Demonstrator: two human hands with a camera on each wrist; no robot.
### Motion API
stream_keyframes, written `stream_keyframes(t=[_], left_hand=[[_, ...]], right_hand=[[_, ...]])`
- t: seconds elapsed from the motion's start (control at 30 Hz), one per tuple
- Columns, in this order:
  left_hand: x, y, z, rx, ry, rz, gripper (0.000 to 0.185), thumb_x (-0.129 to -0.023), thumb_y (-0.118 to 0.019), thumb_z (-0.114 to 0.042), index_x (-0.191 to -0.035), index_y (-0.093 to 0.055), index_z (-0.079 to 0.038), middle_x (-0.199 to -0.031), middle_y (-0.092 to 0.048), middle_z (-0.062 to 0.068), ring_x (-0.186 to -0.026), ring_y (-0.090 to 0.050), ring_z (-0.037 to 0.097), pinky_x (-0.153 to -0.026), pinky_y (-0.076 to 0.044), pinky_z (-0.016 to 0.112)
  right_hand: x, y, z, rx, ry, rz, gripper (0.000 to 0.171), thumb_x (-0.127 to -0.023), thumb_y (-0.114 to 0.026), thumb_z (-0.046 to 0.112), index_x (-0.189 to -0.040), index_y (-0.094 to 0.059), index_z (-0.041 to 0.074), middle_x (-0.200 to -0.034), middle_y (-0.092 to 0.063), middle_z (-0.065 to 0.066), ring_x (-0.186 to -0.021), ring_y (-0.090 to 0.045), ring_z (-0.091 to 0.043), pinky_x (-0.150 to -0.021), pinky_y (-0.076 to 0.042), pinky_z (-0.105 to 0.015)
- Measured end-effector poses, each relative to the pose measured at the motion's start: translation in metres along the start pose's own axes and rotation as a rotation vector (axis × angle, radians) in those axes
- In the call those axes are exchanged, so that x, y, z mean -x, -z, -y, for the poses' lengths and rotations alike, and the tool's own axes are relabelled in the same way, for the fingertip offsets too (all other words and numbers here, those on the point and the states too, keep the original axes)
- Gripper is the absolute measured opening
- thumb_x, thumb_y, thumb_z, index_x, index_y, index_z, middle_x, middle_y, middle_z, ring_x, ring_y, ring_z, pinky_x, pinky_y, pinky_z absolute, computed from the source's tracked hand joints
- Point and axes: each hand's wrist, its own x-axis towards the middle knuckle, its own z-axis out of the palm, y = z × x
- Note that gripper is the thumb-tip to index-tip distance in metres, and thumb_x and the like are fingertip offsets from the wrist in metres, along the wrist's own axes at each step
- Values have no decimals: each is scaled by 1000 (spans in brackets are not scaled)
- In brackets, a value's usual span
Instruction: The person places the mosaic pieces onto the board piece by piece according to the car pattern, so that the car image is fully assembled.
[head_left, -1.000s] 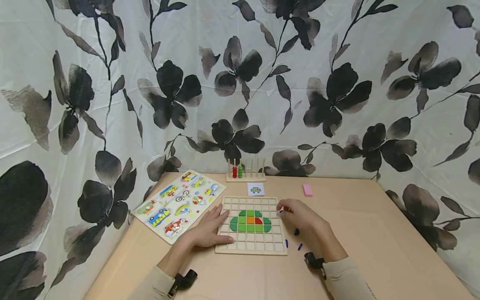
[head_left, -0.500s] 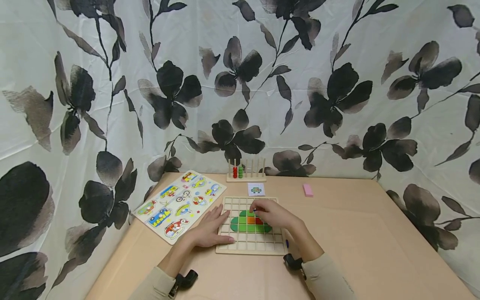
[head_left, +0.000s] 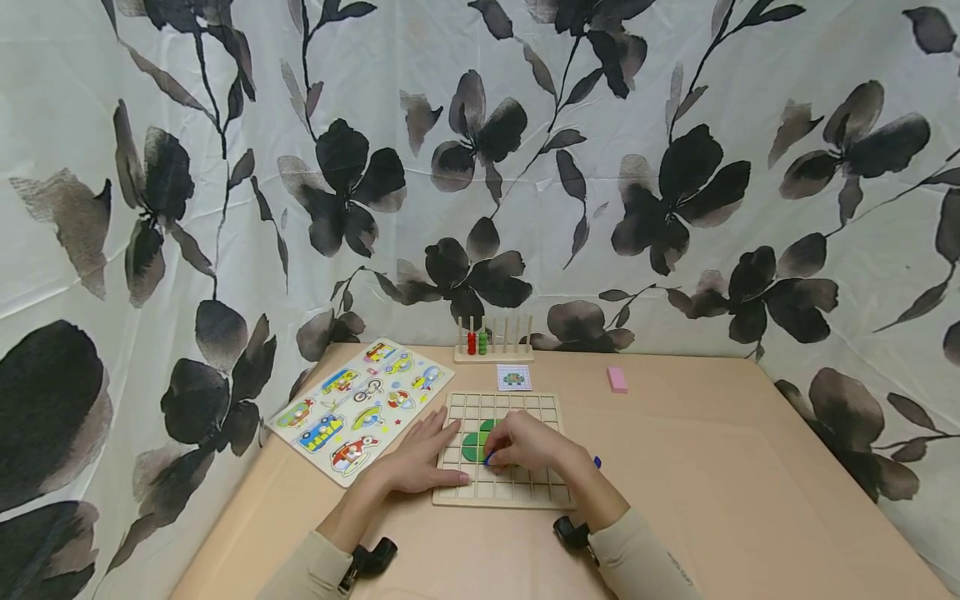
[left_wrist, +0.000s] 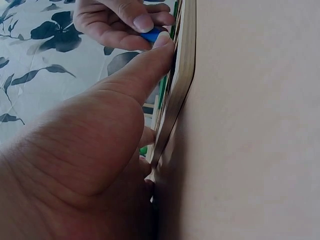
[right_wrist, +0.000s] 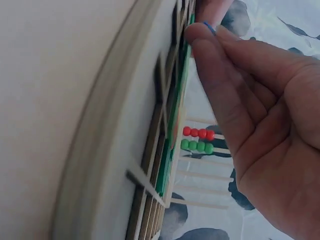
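R hand is over the middle of the grid board, fingers curled and pinching a small blue piece at their tips, just above the green tiles. In the L wrist view the piece sits between R thumb and forefinger, right by the board's edge. L hand lies flat on the bench at the board's L side, fingers straight, thumb pressed along the front-left edge; it grips nothing. Another blue piece lies on the bench just R of the board. Behind the board: a small pattern card, a pink block to its R, and a peg rack w/ red and green beads at the far edge. A vehicle puzzle lies to the L of the board, angled. Flower-print cloth hangs behind and around the bench.
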Motion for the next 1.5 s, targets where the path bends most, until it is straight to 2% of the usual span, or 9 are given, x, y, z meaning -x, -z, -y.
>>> stream_keyframes(t=[0.1,0.33,0.77,1.07,1.5], left_hand=[[-1,0,1,-7,1,2,100,-91,-68,-65,-166,-27,-13,-175,-3,20,-163,-1,38,-132,-3,56],[-1,-1,1,-15,1,1,100,-91,-68,-66,-166,-27,-13,-175,-4,20,-163,-1,38,-132,-3,56],[-1,-1,0,-12,-3,-3,100,-91,-69,-65,-166,-27,-12,-175,-5,20,-163,-2,39,-132,-3,56],[1,0,-1,-12,2,3,100,-91,-69,-64,-166,-27,-12,-175,-3,20,-163,-1,39,-132,-3,56],[1,0,-2,1,-1,4,100,-91,-70,-63,-166,-27,-12,-175,-4,21,-163,-1,40,-132,-3,57]], right_hand=[[0,-2,1,4,-7,14,7,-93,-76,3,-94,-82,7,-82,-77,2,-71,-70,-10,-66,-58,-21],[-1,-8,0,68,-16,24,7,-89,-82,11,-89,-81,18,-82,-73,10,-74,-59,-3,-69,-54,-19],[1,-12,-2,117,-24,7,14,-86,-86,12,-78,-78,20,-74,-69,13,-68,-57,-1,-63,-51,-18],[1,-14,0,101,-54,14,8,-87,-85,10,-84,-81,16,-75,-70,14,-69,-59,-1,-65,-52,-18],[1,-12,-2,114,-28,9,6,-88,-84,14,-85,-81,17,-76,-70,15,-69,-59,-1,-65,-52,-18]])
